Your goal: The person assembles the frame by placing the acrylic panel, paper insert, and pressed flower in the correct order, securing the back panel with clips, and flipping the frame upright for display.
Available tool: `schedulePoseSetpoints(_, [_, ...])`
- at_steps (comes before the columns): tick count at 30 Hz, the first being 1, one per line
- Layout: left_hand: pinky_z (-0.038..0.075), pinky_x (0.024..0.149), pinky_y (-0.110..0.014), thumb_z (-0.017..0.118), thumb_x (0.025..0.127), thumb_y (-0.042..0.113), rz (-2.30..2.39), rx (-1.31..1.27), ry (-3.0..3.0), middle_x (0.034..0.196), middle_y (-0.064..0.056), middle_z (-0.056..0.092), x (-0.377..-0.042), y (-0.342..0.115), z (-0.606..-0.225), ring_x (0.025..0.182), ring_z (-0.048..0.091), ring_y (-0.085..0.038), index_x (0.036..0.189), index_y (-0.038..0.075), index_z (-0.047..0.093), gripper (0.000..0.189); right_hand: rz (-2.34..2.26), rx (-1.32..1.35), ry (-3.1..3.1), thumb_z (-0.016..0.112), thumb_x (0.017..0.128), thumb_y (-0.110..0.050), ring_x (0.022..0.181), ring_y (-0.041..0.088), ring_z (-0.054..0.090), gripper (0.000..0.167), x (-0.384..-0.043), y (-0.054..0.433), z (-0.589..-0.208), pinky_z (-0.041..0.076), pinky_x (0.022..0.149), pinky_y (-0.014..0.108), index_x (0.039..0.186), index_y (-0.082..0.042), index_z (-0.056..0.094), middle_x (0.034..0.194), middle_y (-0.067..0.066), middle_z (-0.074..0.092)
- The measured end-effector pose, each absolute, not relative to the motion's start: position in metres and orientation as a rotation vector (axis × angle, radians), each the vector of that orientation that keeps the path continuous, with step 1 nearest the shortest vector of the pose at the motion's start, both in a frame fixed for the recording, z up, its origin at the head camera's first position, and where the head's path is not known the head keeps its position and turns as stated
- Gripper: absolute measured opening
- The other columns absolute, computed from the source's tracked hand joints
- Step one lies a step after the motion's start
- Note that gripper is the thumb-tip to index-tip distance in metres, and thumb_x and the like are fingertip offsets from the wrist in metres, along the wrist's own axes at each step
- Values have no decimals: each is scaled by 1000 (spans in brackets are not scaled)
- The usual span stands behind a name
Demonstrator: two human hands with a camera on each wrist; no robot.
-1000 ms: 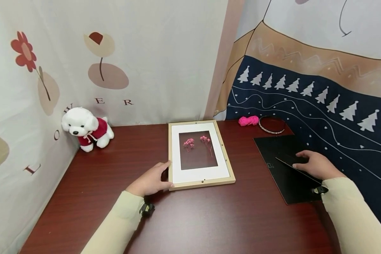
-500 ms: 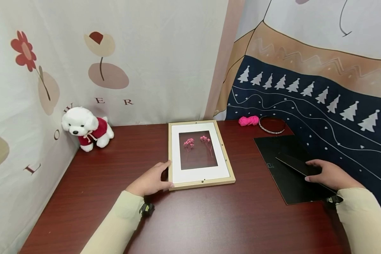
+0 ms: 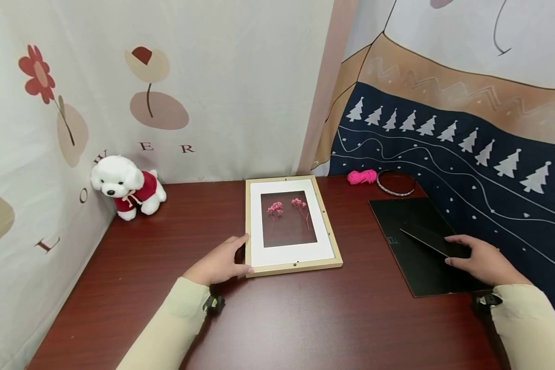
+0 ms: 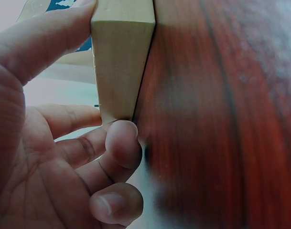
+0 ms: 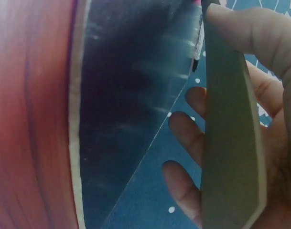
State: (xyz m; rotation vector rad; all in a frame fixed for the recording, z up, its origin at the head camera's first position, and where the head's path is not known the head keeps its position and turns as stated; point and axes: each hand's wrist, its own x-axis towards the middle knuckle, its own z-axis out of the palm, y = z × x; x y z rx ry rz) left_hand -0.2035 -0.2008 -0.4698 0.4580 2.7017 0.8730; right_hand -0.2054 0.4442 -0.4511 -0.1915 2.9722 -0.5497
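Observation:
A light wood picture frame (image 3: 293,268) lies on the table, its white mat around a dark panel with pink dried flowers (image 3: 275,209). My left hand (image 3: 219,262) grips its near left corner; in the left wrist view the thumb and fingers sit on either side of the wooden corner (image 4: 121,67). To the right, a black backing board (image 3: 409,267) lies flat. My right hand (image 3: 487,259) pinches a dark flat stand leg (image 3: 427,239) tilted over the board. The right wrist view has this leg (image 5: 229,143) between thumb and curled fingers.
A white plush dog (image 3: 120,182) in a red top sits at the back left. Pink yarn (image 3: 362,176) and a thin headband-like ring (image 3: 396,193) lie behind the board. Printed curtains (image 3: 231,92) hang along the back and sides of the reddish-brown table (image 3: 342,324).
My right hand has moved right and slightly down along the stand leg, mostly in the first half second. The left hand and picture frame have stayed in place.

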Motion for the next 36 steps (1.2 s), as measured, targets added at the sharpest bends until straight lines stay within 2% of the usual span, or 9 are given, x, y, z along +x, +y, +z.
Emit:
schedulePoseSetpoints(8, [41, 118, -52, 86, 89, 29, 887, 456, 2699, 155, -24, 48, -203, -201, -469, 143, 50, -34, 164, -1, 33, 96, -605, -205, 2997, 80, 94, -37, 97, 35, 56, 62, -205, 417, -445, 50, 77, 44, 141, -2, 61, 137, 34, 56])
schedulePoseSetpoints(12, [41, 118, -52, 86, 89, 29, 881, 460, 2703, 155, -24, 48, -203, -202, -469, 143, 50, -34, 164, -1, 33, 96, -673, -212, 2988, 76, 97, -38, 72, 24, 53, 59, -206, 395, -440, 46, 65, 37, 143, -5, 59, 113, 25, 61])
schedulePoseSetpoints(14, [41, 118, -52, 86, 89, 29, 879, 460, 2703, 155, -24, 49, -203, -201, -469, 143, 50, -34, 163, -1, 33, 96, -695, -222, 2990, 74, 99, -39, 61, 17, 46, 58, -207, 384, -437, 40, 59, 33, 144, -6, 58, 104, 17, 59])
schedulePoseSetpoints(16, [41, 118, -52, 85, 89, 29, 877, 461, 2704, 155, -24, 49, -203, -201, -469, 143, 50, -34, 163, -1, 33, 96, -719, -221, 2986, 73, 100, -39, 56, 15, 42, 57, -209, 371, -435, 39, 57, 32, 145, -8, 58, 94, 13, 55])
schedulePoseSetpoints(23, [42, 118, -52, 85, 90, 30, 873, 451, 2701, 154, -24, 50, -203, -201, -468, 143, 51, -34, 163, -1, 34, 95, -827, -259, 2996, 75, 99, -33, 72, 21, 52, 54, -217, 325, -429, 44, 65, 34, 144, -9, 59, 111, 17, 63])
schedulePoseSetpoints(26, [42, 118, -51, 85, 89, 30, 868, 452, 2702, 154, -24, 49, -203, -201, -469, 143, 50, -34, 163, -1, 34, 95, -880, -252, 2983, 74, 99, -33, 71, 21, 51, 52, -221, 307, -428, 44, 66, 35, 144, -11, 60, 106, 14, 61])
schedulePoseSetpoints(30, [41, 118, -51, 85, 89, 31, 866, 454, 2698, 155, -23, 49, -203, -201, -470, 143, 50, -34, 164, 0, 34, 95, -945, -254, 2971, 73, 100, -32, 66, 22, 50, 50, -228, 284, -428, 45, 67, 37, 144, -13, 61, 93, 13, 59])
schedulePoseSetpoints(33, [41, 118, -52, 85, 89, 31, 872, 456, 2698, 156, -23, 48, -203, -202, -472, 144, 49, -34, 164, 0, 33, 96, -986, -279, 2983, 73, 100, -31, 80, 26, 56, 48, -233, 266, -428, 49, 76, 42, 143, -13, 63, 106, 18, 67])
schedulePoseSetpoints(36, [40, 119, -52, 85, 89, 31, 882, 458, 2696, 158, -24, 46, -203, -202, -473, 145, 48, -33, 164, 0, 32, 97, -1023, -315, 2995, 74, 100, -30, 101, 29, 55, 46, -238, 248, -429, 49, 87, 46, 141, -11, 65, 133, 18, 66])
